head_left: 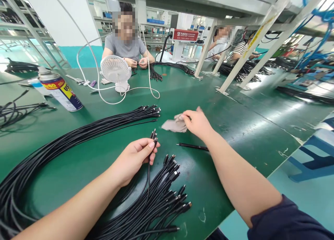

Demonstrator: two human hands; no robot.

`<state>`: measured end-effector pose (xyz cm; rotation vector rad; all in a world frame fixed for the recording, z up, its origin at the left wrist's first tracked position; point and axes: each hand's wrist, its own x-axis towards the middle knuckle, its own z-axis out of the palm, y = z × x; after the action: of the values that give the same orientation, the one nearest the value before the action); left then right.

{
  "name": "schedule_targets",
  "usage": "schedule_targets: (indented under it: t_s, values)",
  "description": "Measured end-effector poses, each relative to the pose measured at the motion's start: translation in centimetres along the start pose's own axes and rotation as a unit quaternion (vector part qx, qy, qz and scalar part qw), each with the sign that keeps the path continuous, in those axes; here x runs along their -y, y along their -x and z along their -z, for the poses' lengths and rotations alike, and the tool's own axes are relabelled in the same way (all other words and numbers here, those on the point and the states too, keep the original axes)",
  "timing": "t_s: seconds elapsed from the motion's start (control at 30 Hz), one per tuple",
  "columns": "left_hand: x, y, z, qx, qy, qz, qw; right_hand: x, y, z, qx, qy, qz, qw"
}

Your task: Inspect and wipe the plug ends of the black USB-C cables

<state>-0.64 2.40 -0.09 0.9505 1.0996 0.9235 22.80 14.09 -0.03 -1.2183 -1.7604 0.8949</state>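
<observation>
Between the thumb and fingers of my left hand (139, 154) are the plug ends of a few black cables (154, 139), pointing up and away from me. My right hand (197, 123) pinches a crumpled pale grey cloth (174, 124), part of which lies low over the green table. Below my left hand spreads a bundle of black cables (156, 201), its plugs toward the right. Another bundle of black cables (104, 125) curves around on the left, its plug ends near the middle. A thin black pen-like tool (193, 147) lies partly behind my right forearm.
A spray can (61, 90) and a small white fan (116, 71) with a looping white cord stand at the back left of the green table (261, 128). Across it, a person (125, 46) handles cables. Metal shelf legs (235, 66) rise at the right. A blue stool (313, 160) is beyond the table edge.
</observation>
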Motion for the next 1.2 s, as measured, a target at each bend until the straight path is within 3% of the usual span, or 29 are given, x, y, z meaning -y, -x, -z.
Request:
schedule_targets:
  t_s: [0.03,0.13,0.3,0.47,0.67,0.73,0.83,0.9,1.2]
  values:
    - [0.0,0.0,0.0,0.001,0.004,0.000,1.000,0.1,0.0,-0.4,0.003,-0.010,-0.003,1.000]
    - [-0.1,0.0,0.0,0.003,0.009,-0.002,1.000,0.5,0.3,-1.4,0.035,-0.169,-0.045,0.984]
    - [-0.3,0.1,-0.2,-0.002,0.005,0.003,1.000,0.3,0.8,-2.7,0.066,-0.348,-0.110,0.929]
    - [-0.3,0.1,-0.3,-0.005,0.013,-0.005,1.000,0.5,1.0,-3.3,0.083,-0.435,-0.161,0.882]
    - [-0.4,0.1,-0.2,-0.003,0.011,-0.020,1.000,2.0,2.0,-3.4,0.067,-0.519,-0.166,0.836]
    - [-0.4,0.2,-0.2,0.000,0.006,-0.023,1.000,2.1,2.7,-3.8,0.108,-0.531,-0.165,0.824]
    - [-0.5,0.3,-0.2,0.007,-0.006,-0.031,0.999,1.9,3.5,-4.7,0.223,-0.487,-0.146,0.832]
    - [-0.5,0.3,-0.1,0.013,-0.018,-0.040,0.999,1.8,3.7,-5.2,0.261,-0.455,-0.132,0.841]
    - [-0.2,-0.2,-0.3,0.028,-0.007,-0.003,1.000,2.0,4.8,-7.3,0.258,-0.388,-0.139,0.874]
